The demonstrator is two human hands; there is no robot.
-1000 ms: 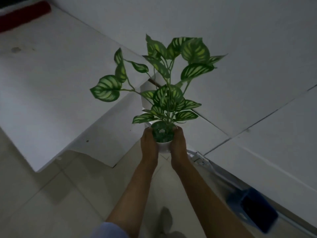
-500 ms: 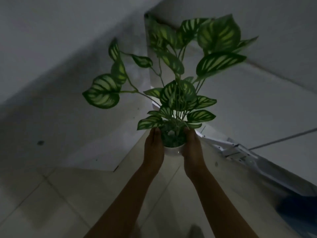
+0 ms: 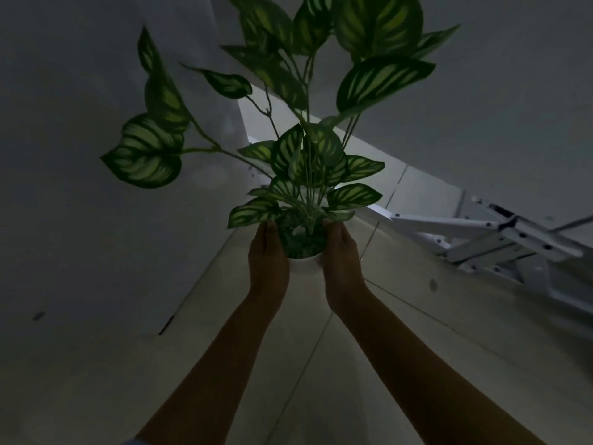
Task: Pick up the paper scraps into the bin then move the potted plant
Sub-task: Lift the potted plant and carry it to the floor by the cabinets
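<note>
Your left hand [image 3: 268, 263] pressed flat against the left side of the white pot, potted plant [image 3: 303, 175] held upright in the air over the tiled floor [image 3: 321, 364], your right hand [image 3: 341, 263] clasping the pot's right side, white metal table frame [image 3: 500, 242] at far right

No readable text, labels, brands or numbers anywhere in view.

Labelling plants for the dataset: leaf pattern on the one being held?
Dark green leaves with pale green stripes fanning between the veins. Head view, the only one.
</note>
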